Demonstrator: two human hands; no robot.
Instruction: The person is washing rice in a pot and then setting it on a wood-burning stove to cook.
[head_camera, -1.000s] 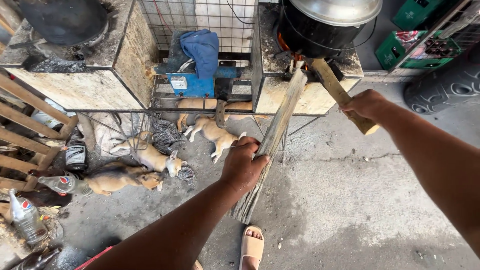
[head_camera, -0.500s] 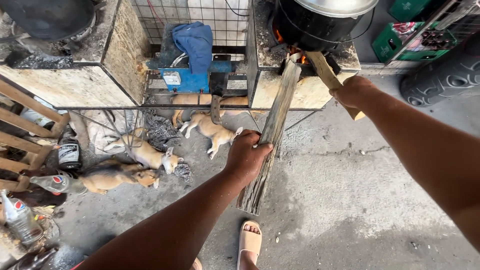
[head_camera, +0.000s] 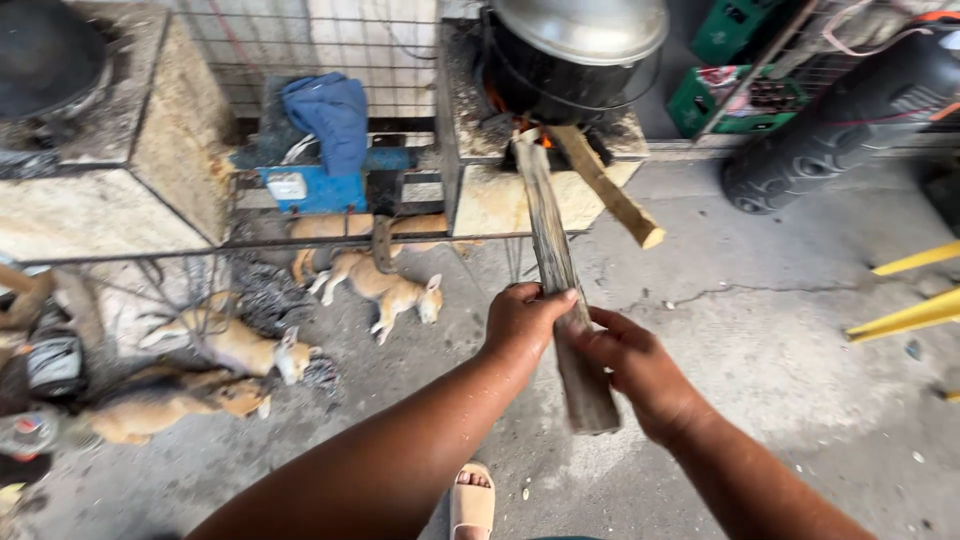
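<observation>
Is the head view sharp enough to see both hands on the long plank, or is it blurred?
Head view: even daylight, no glare; left hand and right hand on the long plank read clearly; the frame's left edge, by the bottles, is smeared, and straight lines bow toward the corners.

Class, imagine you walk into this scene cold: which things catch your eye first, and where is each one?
Both hands, left hand and right hand, grip a long split log at centre, its far end poked under the black pot with a metal lid where flame glows. Left of them, tan puppies sprawl on the concrete floor beneath the stove stand.
</observation>
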